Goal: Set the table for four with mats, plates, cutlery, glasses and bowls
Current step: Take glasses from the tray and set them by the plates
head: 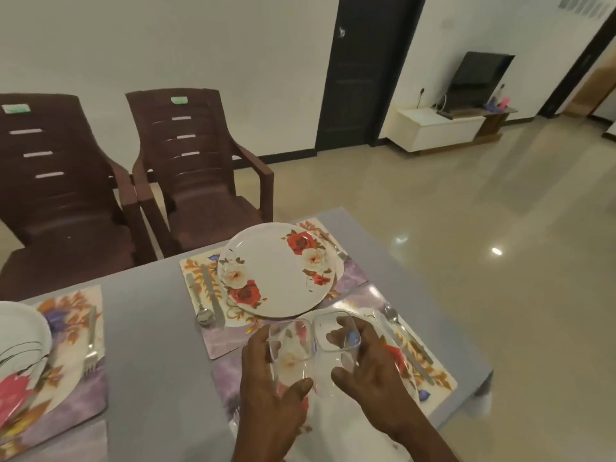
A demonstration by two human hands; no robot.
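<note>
Both hands are low centre in the frame, each holding a clear drinking glass above the near place setting. The left hand (pixel 266 388) wraps fingers and thumb round the left glass (pixel 291 351); the right hand (pixel 373 378) grips the right glass (pixel 336 341) the same way. The two glasses are just beside each other, possibly touching at the rims; cannot tell for certain. Below them lies the near plate (pixel 396 358) on its floral mat (pixel 440 378), a knife and spoon (pixel 391 315) along its right side. Centre frame, the far floral plate (pixel 280 271) sits on its own mat (pixel 193 268), spoon and knife to its left, fork (pixel 333 245) at its right. No glass stands at either setting. Judgement: glasses are now being placed. To do it well, separate the two glasses first, then lower each upright onto a bare mat corner, clear of cutlery and plate rims, releasing only once the base sits flat.
</note>
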